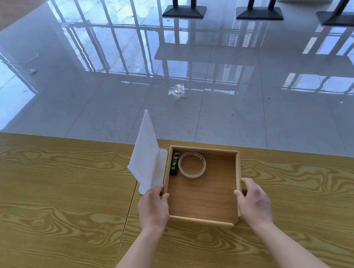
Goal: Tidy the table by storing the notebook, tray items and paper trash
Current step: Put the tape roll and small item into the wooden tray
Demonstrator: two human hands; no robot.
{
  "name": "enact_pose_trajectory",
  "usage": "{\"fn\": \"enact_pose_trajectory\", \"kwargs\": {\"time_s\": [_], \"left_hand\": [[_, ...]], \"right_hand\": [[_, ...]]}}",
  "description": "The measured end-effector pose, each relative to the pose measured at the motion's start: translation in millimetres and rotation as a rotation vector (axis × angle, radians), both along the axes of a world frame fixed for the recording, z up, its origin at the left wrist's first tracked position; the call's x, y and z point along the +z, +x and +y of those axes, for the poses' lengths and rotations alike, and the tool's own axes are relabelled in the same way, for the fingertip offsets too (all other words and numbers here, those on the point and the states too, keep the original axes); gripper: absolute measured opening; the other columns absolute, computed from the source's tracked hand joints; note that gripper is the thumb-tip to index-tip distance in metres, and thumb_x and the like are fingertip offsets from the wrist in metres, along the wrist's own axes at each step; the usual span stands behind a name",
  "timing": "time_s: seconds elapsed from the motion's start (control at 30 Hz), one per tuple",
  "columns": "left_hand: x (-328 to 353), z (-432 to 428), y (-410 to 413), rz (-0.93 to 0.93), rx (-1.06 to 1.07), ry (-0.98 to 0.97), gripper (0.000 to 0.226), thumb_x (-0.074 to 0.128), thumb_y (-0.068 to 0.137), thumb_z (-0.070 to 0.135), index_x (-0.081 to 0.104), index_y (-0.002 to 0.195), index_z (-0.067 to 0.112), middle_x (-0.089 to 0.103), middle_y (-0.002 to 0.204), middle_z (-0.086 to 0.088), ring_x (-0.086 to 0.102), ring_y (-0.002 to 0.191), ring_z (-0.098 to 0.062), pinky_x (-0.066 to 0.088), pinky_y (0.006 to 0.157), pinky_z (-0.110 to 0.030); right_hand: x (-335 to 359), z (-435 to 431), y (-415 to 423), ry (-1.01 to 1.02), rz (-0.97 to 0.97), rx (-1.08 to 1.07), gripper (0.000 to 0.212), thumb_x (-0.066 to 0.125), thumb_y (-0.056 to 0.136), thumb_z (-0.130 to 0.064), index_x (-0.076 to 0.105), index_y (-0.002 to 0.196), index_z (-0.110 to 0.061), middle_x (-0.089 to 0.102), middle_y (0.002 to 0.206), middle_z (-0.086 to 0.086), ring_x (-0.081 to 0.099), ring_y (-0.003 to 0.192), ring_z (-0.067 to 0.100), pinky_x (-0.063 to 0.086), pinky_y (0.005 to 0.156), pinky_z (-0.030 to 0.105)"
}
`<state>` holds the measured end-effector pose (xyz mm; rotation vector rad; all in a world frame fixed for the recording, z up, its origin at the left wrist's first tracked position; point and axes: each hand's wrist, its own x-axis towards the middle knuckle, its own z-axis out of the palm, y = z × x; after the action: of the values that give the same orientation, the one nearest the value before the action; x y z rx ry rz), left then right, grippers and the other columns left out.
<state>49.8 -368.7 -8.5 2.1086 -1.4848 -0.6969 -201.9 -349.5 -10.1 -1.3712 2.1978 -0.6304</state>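
A square wooden tray (237, 170) sits on the wood-grain table (45, 209) near its far edge. Inside it, at the far left corner, lie a roll of clear tape (192, 164) and a small black and green lighter (174, 164). My left hand (153, 207) grips the tray's left wall and also pinches a white sheet of paper (147, 158) that stands up beside the tray. My right hand (254, 200) holds the tray's right wall near the front corner. No notebook is in view.
Beyond the table's far edge lies a shiny tiled floor with a crumpled clear wrapper (177, 91) and a small scrap (33, 70). Black stand bases (185, 13) are at the upper right. A seam (125, 223) divides the tabletop.
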Motion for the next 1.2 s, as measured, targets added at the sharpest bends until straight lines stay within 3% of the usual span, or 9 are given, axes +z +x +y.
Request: {"fn": "enact_pose_trajectory", "kwargs": {"time_s": [0.17, 0.33, 0.53, 0.77, 0.9, 1.03, 1.2], "left_hand": [[0.3, 0.3, 0.4, 0.002, 0.001, 0.006, 0.028, 0.067, 0.089, 0.018, 0.070, 0.117, 0.017, 0.074, 0.101, -0.001, 0.065, 0.095, -0.023, 0.050, 0.082, -0.034], [-0.2, 0.1, 0.3, -0.006, 0.004, -0.009, 0.023, 0.068, 0.088, 0.017, 0.072, 0.111, 0.016, 0.074, 0.098, -0.003, 0.065, 0.094, -0.025, 0.046, 0.078, -0.031], [0.6, 1.1, -0.4, -0.020, -0.004, -0.011, 0.021, 0.067, 0.089, 0.016, 0.072, 0.109, 0.016, 0.074, 0.098, -0.002, 0.065, 0.094, -0.024, 0.043, 0.076, -0.029], [-0.4, 1.1, 2.0, -0.037, -0.017, -0.014, 0.026, 0.069, 0.088, 0.018, 0.071, 0.114, 0.015, 0.074, 0.101, -0.004, 0.066, 0.094, -0.025, 0.047, 0.078, -0.031], [1.0, 1.4, 1.8, -0.028, -0.002, -0.023, 0.021, 0.070, 0.087, 0.017, 0.073, 0.108, 0.015, 0.075, 0.095, -0.002, 0.066, 0.089, -0.024, 0.044, 0.074, -0.028], [1.0, 2.2, 0.8, -0.029, -0.004, -0.031, 0.008, 0.070, 0.086, 0.015, 0.073, 0.094, 0.017, 0.067, 0.075, 0.006, 0.059, 0.073, -0.017, 0.039, 0.066, -0.028], [1.6, 1.6, 1.2, -0.041, -0.007, -0.025, 0.007, 0.069, 0.087, 0.016, 0.071, 0.093, 0.014, 0.067, 0.078, 0.006, 0.057, 0.073, -0.018, 0.042, 0.067, -0.030]], "right_hand": [[1.5, 0.3, 1.1, -0.001, -0.005, 0.000, 0.034, 0.063, 0.092, -0.016, 0.057, 0.126, -0.013, 0.067, 0.104, 0.005, 0.060, 0.092, 0.024, 0.043, 0.075, 0.032], [2.9, -1.2, 1.1, 0.002, 0.017, 0.021, 0.028, 0.063, 0.092, -0.014, 0.058, 0.119, -0.013, 0.057, 0.089, -0.003, 0.051, 0.080, 0.019, 0.041, 0.070, 0.032], [2.2, -0.5, 1.7, 0.003, 0.033, 0.029, 0.024, 0.063, 0.091, -0.013, 0.059, 0.115, -0.011, 0.053, 0.084, -0.004, 0.050, 0.076, 0.019, 0.040, 0.067, 0.032], [2.0, 0.5, 1.6, -0.004, 0.032, 0.049, 0.033, 0.063, 0.093, -0.013, 0.057, 0.125, -0.010, 0.064, 0.097, 0.002, 0.057, 0.086, 0.022, 0.040, 0.071, 0.030], [1.4, 0.6, 0.8, 0.001, 0.032, 0.052, 0.035, 0.062, 0.093, -0.015, 0.056, 0.128, -0.011, 0.066, 0.103, 0.004, 0.053, 0.085, 0.017, 0.040, 0.072, 0.030], [-0.5, 0.5, 0.2, 0.010, 0.025, 0.039, 0.032, 0.061, 0.094, -0.016, 0.057, 0.126, -0.013, 0.065, 0.103, 0.003, 0.054, 0.086, 0.018, 0.041, 0.072, 0.031], [-2.3, 1.3, 2.1, 0.014, 0.009, 0.024, 0.037, 0.061, 0.094, -0.017, 0.054, 0.131, -0.013, 0.065, 0.111, 0.004, 0.061, 0.097, 0.025, 0.043, 0.075, 0.032]]}}
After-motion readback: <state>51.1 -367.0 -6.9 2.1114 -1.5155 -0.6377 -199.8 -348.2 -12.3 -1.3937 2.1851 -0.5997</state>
